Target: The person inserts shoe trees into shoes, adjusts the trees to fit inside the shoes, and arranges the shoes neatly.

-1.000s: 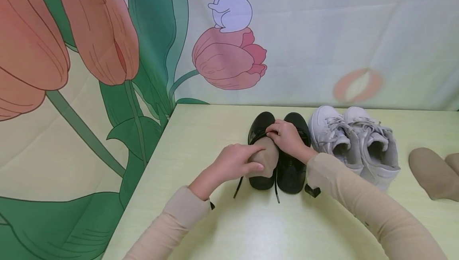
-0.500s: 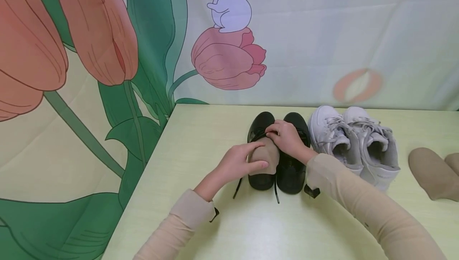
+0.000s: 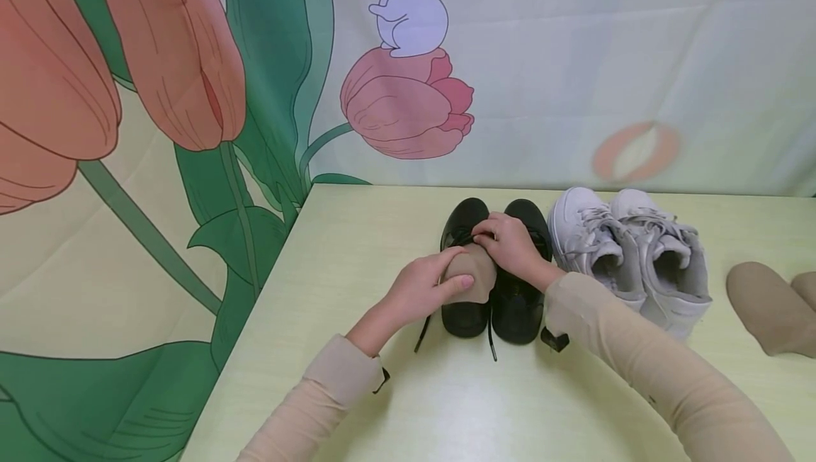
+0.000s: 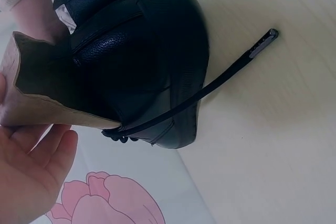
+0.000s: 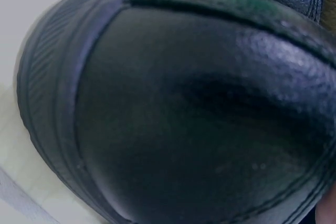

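Observation:
A tan insole [image 3: 470, 274] stands partly inside the left black lace-up shoe [image 3: 465, 322], its rear end curled up out of the opening. My left hand [image 3: 414, 290] holds that end between thumb and fingers; in the left wrist view the insole [image 4: 55, 111] bends sideways, its front hidden in the shoe. With bent fingers, my right hand [image 3: 512, 244] pinches the same shoe at the tongue and laces. Beside it sits the right black shoe [image 3: 518, 317], under my right wrist. Dark leather of a black shoe [image 5: 184, 108] fills the right wrist view.
A pair of white sneakers [image 3: 583, 224] stands right of the black shoes, close to my right sleeve. Farther right lie two more tan insoles [image 3: 765, 299], one cut by the frame. Loose black laces [image 3: 422, 334] trail on the table [image 3: 395, 412]. A printed cloth [image 3: 542, 93] hangs behind.
The insole's curled end has moved forward and deeper into the left black shoe, uncovering more of its heel. My left hand has shifted slightly forward with it; my right hand stays put.

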A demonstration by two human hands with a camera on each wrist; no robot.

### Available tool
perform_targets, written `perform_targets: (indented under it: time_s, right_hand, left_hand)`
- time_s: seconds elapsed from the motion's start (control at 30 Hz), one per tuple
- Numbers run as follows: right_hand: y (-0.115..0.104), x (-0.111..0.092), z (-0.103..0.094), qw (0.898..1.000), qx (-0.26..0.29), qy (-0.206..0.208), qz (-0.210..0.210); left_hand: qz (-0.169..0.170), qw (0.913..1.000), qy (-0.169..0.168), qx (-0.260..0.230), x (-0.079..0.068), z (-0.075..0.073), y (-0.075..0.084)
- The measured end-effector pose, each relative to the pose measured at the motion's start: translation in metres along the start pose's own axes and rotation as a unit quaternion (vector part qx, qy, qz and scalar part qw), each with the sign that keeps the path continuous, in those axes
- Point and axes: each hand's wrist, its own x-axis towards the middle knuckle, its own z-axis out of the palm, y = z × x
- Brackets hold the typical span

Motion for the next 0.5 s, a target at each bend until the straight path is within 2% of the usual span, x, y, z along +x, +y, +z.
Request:
perform_targets:
  time_s: [0.3, 0.5]
  right_hand:
    - [0.0016, 0.0002, 0.0008, 1.0, 0.004, 0.004, -0.006]
    - [0.0013, 0.0002, 0.0004, 1.0, 0.008, 0.003, -0.009]
  left_hand:
    - [0.013, 0.999, 0.006, 0.043, 0.0005, -0.0028, 0.0026]
    - [0.008, 0.9974, -0.003, 0.071, 0.004, -0.0047, 0.0052]
